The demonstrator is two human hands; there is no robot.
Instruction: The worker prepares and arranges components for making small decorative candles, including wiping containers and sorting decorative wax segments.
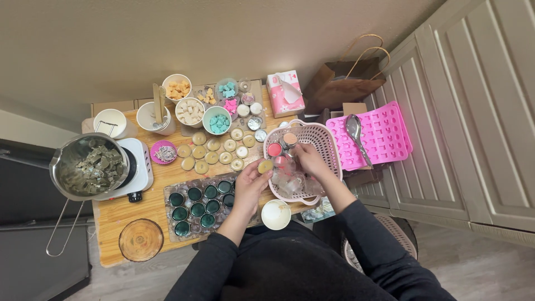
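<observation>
My left hand holds a small round tin of yellowish wax at the left rim of a pink-and-white plastic basket. My right hand reaches into the basket and grips a small clear jar among several jars and tins there; one red-filled tin lies near it. In front of my left hand, a tray carries several dark teal candle tins. Behind it lie rows of round yellowish wax tins on the wooden table.
A steel pot of wax chunks sits on a white hot plate at the left. Bowls of coloured wax pieces stand at the back. A pink silicone mould with a spoon lies right. A white cup and a wooden disc sit near the front edge.
</observation>
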